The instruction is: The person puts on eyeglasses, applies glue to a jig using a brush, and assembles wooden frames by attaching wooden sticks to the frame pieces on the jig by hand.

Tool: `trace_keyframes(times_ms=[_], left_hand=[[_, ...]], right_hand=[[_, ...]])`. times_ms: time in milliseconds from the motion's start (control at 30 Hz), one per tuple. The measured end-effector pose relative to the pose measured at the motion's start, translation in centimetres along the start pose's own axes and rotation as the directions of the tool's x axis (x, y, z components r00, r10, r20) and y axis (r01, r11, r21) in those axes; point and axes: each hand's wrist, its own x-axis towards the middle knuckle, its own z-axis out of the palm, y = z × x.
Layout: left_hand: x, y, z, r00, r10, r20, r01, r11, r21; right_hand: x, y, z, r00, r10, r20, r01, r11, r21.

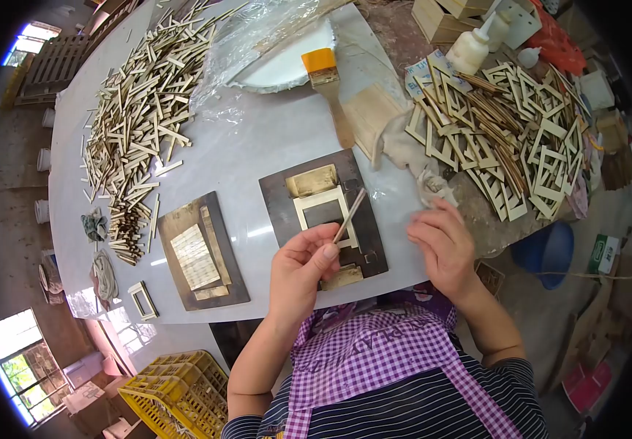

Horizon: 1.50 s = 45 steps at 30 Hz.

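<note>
My left hand [305,267] pinches a thin wooden strip [351,216] between thumb and fingers, held slanting over a dark board [276,192]. On that board lies a pale wooden frame [303,214], partly hidden by the hand and strip, with brass-coloured blocks [312,181] above and below it. My right hand [444,245] is at the table's right front, near a crumpled cloth [433,183], its fingers bent and apart with nothing visible in them. A second dark board [230,249] to the left carries a panel of pale strips [193,256].
A big heap of loose strips [144,110] covers the back left. A glue brush [328,95] lies at the back middle, and frames [550,161] pile up at the right by a white bottle [469,51]. Below the table's left edge stands a yellow crate [177,391].
</note>
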Motion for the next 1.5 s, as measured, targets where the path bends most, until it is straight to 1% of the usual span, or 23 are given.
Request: trace_keyframes(times_ms=[33,100,133,167,267,367,433,533,700,800,933,967,1033,1067,1100,1167,1200,1233,1300,1333,1367,1467,1500], left_hand=[[-0.1,0.0,0.4,1.000,-0.023,0.007,0.023,0.999,0.026],[-0.2,-0.1,1.3,0.997,-0.068,0.021,0.066,0.995,0.073],[-0.2,-0.1,1.9,0.997,-0.069,0.024,0.067,0.995,0.074],[-0.2,-0.2,2.4,0.999,-0.043,0.028,0.041,0.995,0.091],[-0.1,-0.6,3.6,0.999,0.006,0.038,-0.010,0.992,0.126],[0.2,-0.9,4.2,0.992,0.061,0.109,-0.079,0.982,0.170],[0.3,-0.9,4.1,0.992,0.054,0.114,-0.074,0.980,0.184],[0.4,-0.9,3.9,0.992,0.044,0.120,-0.069,0.976,0.208],[0.3,0.1,3.9,0.995,-0.059,0.081,0.042,0.979,0.200],[0.5,0.5,3.5,0.991,-0.119,0.056,0.105,0.974,0.200],[0.5,0.0,2.0,0.982,-0.135,0.135,0.114,0.982,0.152],[0.5,0.0,1.8,0.991,-0.060,0.120,0.035,0.979,0.203],[0.4,0.1,1.3,0.991,0.097,0.093,-0.121,0.943,0.309],[0.5,0.2,0.9,0.991,0.101,0.084,-0.123,0.942,0.311],[0.7,0.5,0.3,0.966,0.245,0.087,-0.257,0.844,0.472],[1.2,0.9,-0.9,0.853,0.496,0.163,-0.442,0.518,0.732],[1.5,0.9,-1.4,0.853,0.499,0.153,-0.436,0.519,0.735],[2.0,0.9,-2.1,0.814,0.546,0.196,-0.474,0.432,0.767],[2.7,0.9,-3.0,0.728,0.618,0.296,-0.535,0.243,0.809],[2.9,1.0,-3.1,0.729,0.619,0.293,-0.532,0.243,0.811],[3.1,1.1,-3.2,0.728,0.630,0.271,-0.521,0.251,0.816],[3.5,1.0,-3.5,0.725,0.653,0.219,-0.496,0.273,0.824],[3.5,1.0,-3.6,0.734,0.646,0.212,-0.484,0.278,0.830]], right_hand=[[0.1,-0.3,0.1,1.000,0.005,-0.004,-0.005,1.000,0.000],[0.7,-1.2,0.4,0.991,0.130,-0.040,-0.124,0.983,0.136],[1.1,-1.6,0.6,0.980,0.193,-0.050,-0.179,0.962,0.205],[1.5,-1.9,0.8,0.979,0.196,-0.051,-0.182,0.962,0.203],[2.9,-2.4,1.6,0.968,0.031,-0.251,0.022,0.978,0.207],[2.9,-2.7,2.9,0.956,0.040,-0.292,0.033,0.970,0.242],[2.8,-2.6,3.1,0.949,0.047,-0.311,0.037,0.965,0.260],[2.8,-2.2,3.2,0.946,0.003,-0.324,0.033,0.994,0.106],[3.4,-0.6,3.1,0.927,0.033,-0.373,-0.012,0.998,0.058],[3.8,-0.1,3.0,0.923,-0.017,-0.386,0.005,0.999,-0.033],[3.6,1.2,2.8,0.940,0.041,-0.338,-0.090,0.987,-0.131],[3.4,1.5,2.6,0.941,0.039,-0.337,-0.087,0.988,-0.129],[3.0,1.9,2.0,0.994,0.065,-0.090,-0.086,0.962,-0.258],[3.0,1.8,1.9,0.996,0.087,0.033,-0.072,0.945,-0.319],[3.1,1.6,1.8,0.996,0.081,0.034,-0.067,0.948,-0.312],[3.3,0.8,1.4,0.999,0.030,-0.021,-0.036,0.913,-0.406],[3.3,0.4,1.4,0.999,0.003,-0.045,-0.023,0.892,-0.452],[3.2,0.0,1.7,0.999,0.000,-0.041,-0.018,0.894,-0.447],[2.8,-0.9,2.4,0.998,-0.044,-0.050,0.032,0.973,-0.229],[2.8,-1.3,2.8,0.996,-0.065,-0.060,0.057,0.992,-0.116],[2.8,-1.8,3.4,0.996,-0.065,-0.058,0.059,0.992,-0.114],[3.3,-3.2,5.3,0.995,-0.055,0.086,0.054,0.998,0.016],[3.3,-3.2,5.6,0.994,-0.058,0.090,0.057,0.998,0.017]])
